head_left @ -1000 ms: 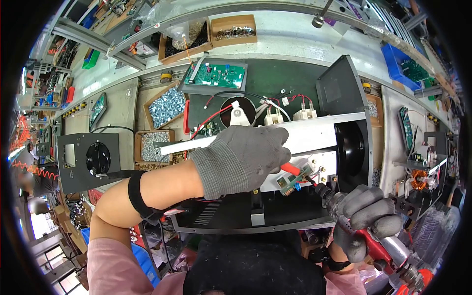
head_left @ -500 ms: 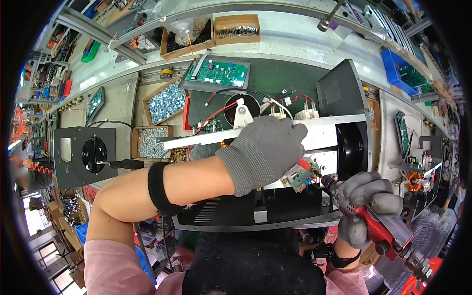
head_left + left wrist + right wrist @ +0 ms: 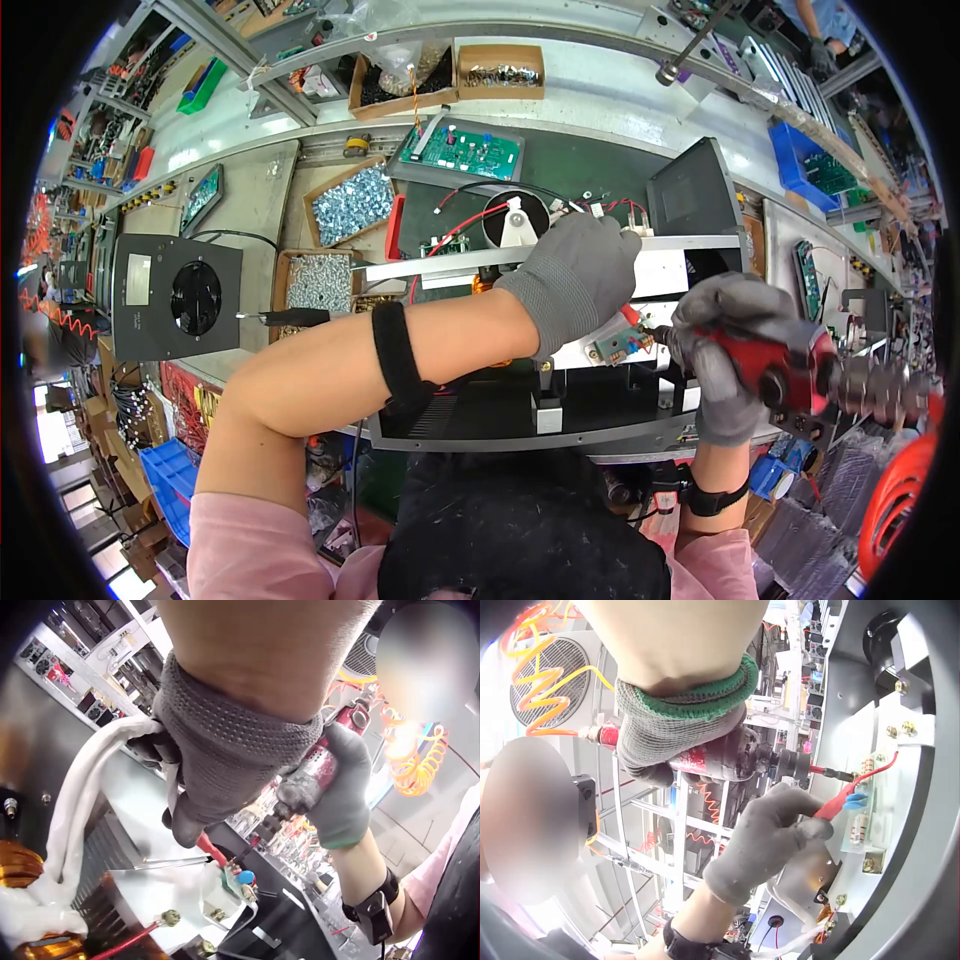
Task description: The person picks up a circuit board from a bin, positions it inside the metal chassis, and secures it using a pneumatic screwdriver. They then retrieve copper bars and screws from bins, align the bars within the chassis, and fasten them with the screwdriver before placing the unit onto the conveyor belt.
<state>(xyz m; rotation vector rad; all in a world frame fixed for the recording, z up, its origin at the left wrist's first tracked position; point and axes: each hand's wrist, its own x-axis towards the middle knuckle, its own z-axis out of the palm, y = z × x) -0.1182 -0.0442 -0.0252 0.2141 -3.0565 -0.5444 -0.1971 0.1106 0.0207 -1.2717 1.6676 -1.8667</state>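
My gloved left hand [image 3: 590,275] reaches over an open black metal housing [image 3: 480,432]. Its thumb and fingers pinch a red sleeved piece [image 3: 832,806] beside a small green circuit board [image 3: 622,346] with blue components. Wrapped round a red air driver [image 3: 775,365] are the fingers of my gloved right hand [image 3: 735,298]. The driver's bit [image 3: 831,773] points at the small board, its tip close to the red piece. White metal plate [image 3: 660,272] lies under and beside the left hand. In the left wrist view a white sleeved cable [image 3: 71,802] runs near that hand.
Behind the housing lies a larger green circuit board [image 3: 465,152]. Cardboard trays hold blue-white hardware [image 3: 352,205] and small fasteners [image 3: 318,283]. A black panel with a round opening [image 3: 150,300] stands at left. An orange-red coiled hose [image 3: 895,500] hangs at right.
My left hand has shifted right and away from my body, still pinching the red piece. My right hand and the driver have risen, and the driver now lies nearer level.
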